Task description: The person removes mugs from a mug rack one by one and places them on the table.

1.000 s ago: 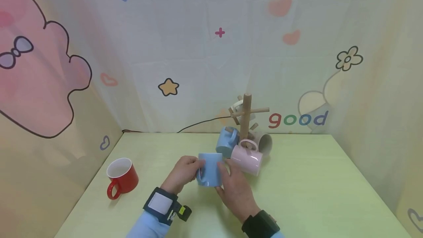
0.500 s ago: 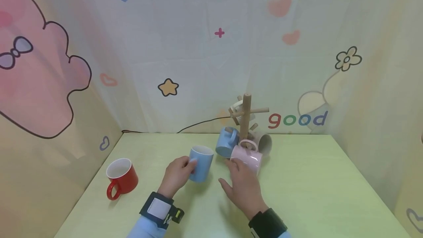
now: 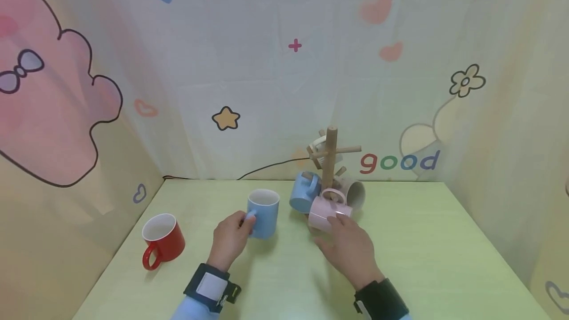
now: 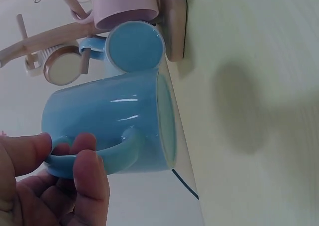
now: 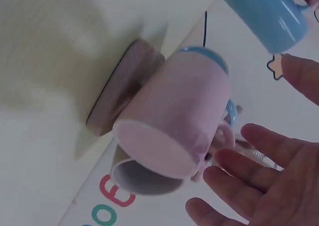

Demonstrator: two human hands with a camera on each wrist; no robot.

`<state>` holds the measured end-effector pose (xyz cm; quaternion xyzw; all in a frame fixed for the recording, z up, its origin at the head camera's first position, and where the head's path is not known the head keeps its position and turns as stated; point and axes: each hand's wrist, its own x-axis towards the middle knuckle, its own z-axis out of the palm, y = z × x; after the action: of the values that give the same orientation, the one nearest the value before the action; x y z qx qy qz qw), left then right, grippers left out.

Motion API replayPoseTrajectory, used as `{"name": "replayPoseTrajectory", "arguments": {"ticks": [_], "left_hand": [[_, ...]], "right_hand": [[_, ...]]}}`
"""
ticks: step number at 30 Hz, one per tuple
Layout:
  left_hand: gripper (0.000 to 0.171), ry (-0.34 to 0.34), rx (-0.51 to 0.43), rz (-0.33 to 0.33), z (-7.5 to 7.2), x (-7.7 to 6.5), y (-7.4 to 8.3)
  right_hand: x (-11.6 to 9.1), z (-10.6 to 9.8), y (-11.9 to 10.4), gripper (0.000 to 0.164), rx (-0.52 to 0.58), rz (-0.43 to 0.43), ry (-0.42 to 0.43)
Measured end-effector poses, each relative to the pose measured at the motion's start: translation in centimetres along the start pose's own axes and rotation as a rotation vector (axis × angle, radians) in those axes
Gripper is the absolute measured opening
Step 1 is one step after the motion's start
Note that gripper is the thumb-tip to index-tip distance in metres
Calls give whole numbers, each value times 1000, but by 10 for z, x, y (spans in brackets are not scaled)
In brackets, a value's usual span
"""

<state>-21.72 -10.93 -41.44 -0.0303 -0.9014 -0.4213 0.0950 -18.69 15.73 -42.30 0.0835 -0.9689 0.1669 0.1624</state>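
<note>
blue mug [image 3: 264,213] upright on table [image 3: 422,241], centre-left, handle gripped by L hand [image 3: 229,239] | R hand [image 3: 348,248] spread, fingertips at pink mug [image 3: 323,214], hung low on rack [image 3: 330,159] | red mug [image 3: 162,238] far left

Pale green tabletop [image 3: 422,256] enclosed on three sides by fabric backdrop [image 3: 266,78] printed with cartoon motifs: pink cloud shape [image 3: 49,98] at left, yellow star [image 3: 226,118] at centre, hearts and small pink cross above, flower outline [image 3: 467,81] and multicoloured word "good" [image 3: 399,161] at right. Thin black cable [image 3: 266,167] along rear table edge. Soft, even lighting; faint shadows on tabletop.
</note>
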Motion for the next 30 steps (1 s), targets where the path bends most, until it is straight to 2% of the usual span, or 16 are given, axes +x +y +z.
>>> {"name": "replayPoseTrajectory", "arguments": {"ticks": [7,14,21,30], "left_hand": [[19,54,-31,-11,-3,-1,-6],[19,94,-44,-22,-11,-6,-5],[22,124,-59,-34,-14,-10,-9],[28,160,-56,-56,-21,-17,-14]], "right_hand": [[-2,-16,20,61,13,98,-74],[-10,-23,41,65,1,125,-74],[-16,-27,57,66,-28,204,-227],[-20,-32,65,76,-16,279,-394]]}}
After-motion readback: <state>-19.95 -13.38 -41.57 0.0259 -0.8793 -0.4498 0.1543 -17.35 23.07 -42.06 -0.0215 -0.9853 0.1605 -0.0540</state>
